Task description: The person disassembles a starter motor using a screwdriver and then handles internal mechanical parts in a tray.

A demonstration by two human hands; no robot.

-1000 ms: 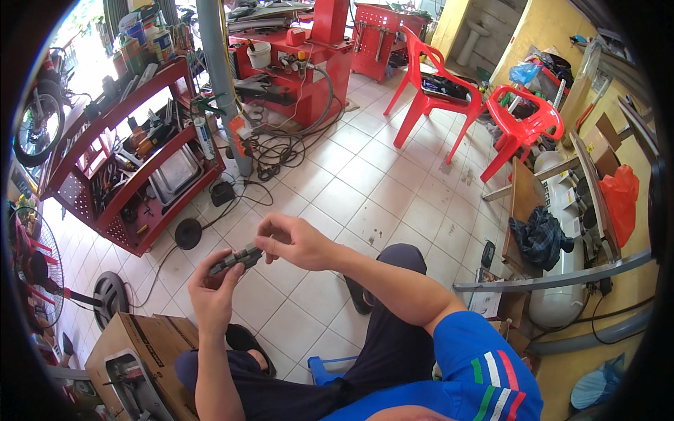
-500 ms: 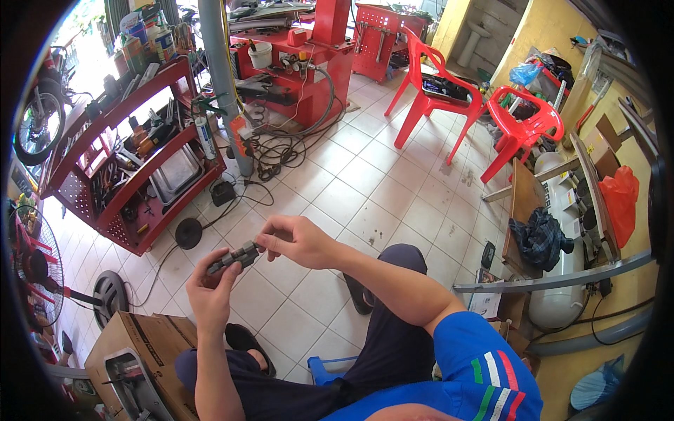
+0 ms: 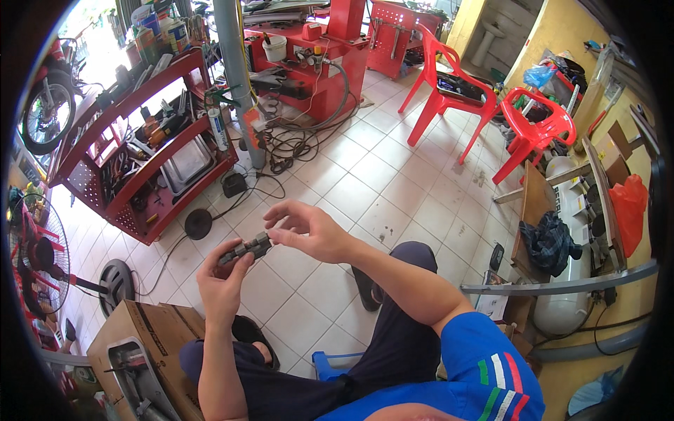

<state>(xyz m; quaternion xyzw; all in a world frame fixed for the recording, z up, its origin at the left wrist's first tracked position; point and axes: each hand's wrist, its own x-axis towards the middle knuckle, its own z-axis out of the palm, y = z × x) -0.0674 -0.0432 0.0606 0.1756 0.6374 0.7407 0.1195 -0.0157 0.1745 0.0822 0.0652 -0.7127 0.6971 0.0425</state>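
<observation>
Head view: person sitting low over a white tiled floor (image 3: 393,189), both forearms coming up from the lower edge.
Far left: standing fan (image 3: 35,263) sitting beside a red tool shelf (image 3: 133,158); cardboard box (image 3: 151,337) lying just below the left elbow.
Left hand (image 3: 221,281): raised palm-up, fingers curling closed around the lower end of a small dark metal part (image 3: 246,248).
Part location: being held in mid-air above the tiles, between the two hands, tilted up to the right.
Right hand (image 3: 309,231): reaching in from the right, wrist bent, thumb and forefinger pinching the part's upper end; other fingers spreading loose above it.
Risk, drop: grip looking light at both ends; if one pinch slips, the part is likely falling onto hard tile and rolling toward the cables (image 3: 281,147).
Risk, pinch: fingertips crowding the part's joints could get nipped if it shifts.
Right side: two red plastic chairs (image 3: 449,91) standing well apart from the hands.
</observation>
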